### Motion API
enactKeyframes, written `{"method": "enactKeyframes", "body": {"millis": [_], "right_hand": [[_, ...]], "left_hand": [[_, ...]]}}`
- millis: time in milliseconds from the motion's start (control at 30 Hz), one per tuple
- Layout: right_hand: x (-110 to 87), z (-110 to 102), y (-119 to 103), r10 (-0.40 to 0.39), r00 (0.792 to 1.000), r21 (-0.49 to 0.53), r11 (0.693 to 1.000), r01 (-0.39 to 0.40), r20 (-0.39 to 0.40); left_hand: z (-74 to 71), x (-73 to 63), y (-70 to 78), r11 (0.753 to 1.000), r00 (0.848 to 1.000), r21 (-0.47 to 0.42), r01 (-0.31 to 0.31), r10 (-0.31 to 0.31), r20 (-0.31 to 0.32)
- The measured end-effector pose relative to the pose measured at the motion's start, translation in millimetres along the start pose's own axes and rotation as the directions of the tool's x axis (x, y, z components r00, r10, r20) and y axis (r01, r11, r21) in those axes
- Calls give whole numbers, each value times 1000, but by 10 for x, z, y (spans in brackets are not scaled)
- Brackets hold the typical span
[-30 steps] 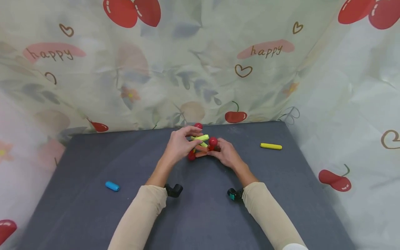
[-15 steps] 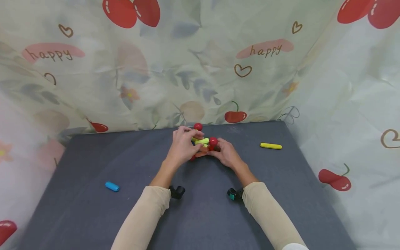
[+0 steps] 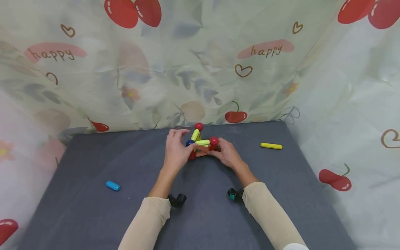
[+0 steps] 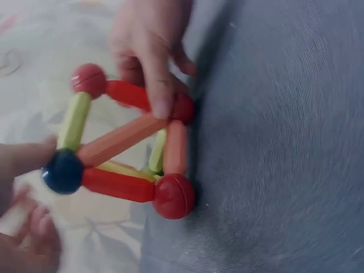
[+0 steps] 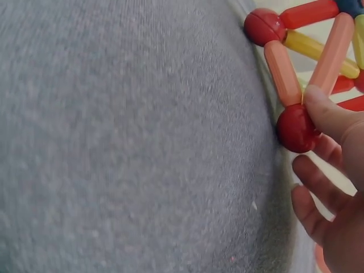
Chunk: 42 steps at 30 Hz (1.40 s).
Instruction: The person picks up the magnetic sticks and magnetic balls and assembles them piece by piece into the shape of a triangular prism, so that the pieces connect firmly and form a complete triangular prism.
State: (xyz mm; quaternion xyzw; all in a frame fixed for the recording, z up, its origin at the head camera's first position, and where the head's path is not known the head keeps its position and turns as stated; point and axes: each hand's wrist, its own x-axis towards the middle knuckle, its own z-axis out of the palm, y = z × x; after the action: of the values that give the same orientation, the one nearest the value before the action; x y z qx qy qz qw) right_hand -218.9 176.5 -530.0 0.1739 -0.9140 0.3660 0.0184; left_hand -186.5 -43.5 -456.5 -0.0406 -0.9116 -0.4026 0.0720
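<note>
A frame of magnetic building sticks (image 3: 203,142) and balls stands near the table's far edge, with red, salmon, yellow and lime sticks. At its upper corner sits a dark blue ball (image 4: 62,172), joined to lime, salmon and red sticks. My left hand (image 3: 175,149) is just left of it, thumb at the blue ball and the other fingers spread away. On the right, my right hand (image 3: 227,153) holds a lower red ball (image 5: 296,129), thumb pressed where the salmon stick (image 5: 333,54) meets it. Another red ball (image 4: 174,196) rests at the bottom corner.
On the dark grey tabletop (image 3: 206,215), a loose yellow stick (image 3: 271,146) lies to the right and a short blue stick (image 3: 113,185) to the left. Patterned cloth (image 3: 175,52) hangs right behind the table edge.
My left hand has moved from over the frame to its left side and its fingers have spread, showing the blue ball. The right hand has stayed in place.
</note>
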Motion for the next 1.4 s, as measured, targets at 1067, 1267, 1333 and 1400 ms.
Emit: {"method": "enactKeyframes", "body": {"millis": [1067,1267,1333,1400], "right_hand": [[-64,9,-196,162,986,-74,985,-158,48],[-110,105,-241,195,981,-86,978,-192,21],[-126,98,-252,184,982,-117,977,-179,35],[-151,56,-246,180,983,-165,971,-171,41]], "left_hand": [[323,-205,-334,981,968,-63,183,-168,188],[320,-159,-432,979,980,-42,200,-200,15],[335,-150,-452,978,979,-27,205,-205,-9],[365,-147,-459,978,979,-26,205,-205,-2]]}}
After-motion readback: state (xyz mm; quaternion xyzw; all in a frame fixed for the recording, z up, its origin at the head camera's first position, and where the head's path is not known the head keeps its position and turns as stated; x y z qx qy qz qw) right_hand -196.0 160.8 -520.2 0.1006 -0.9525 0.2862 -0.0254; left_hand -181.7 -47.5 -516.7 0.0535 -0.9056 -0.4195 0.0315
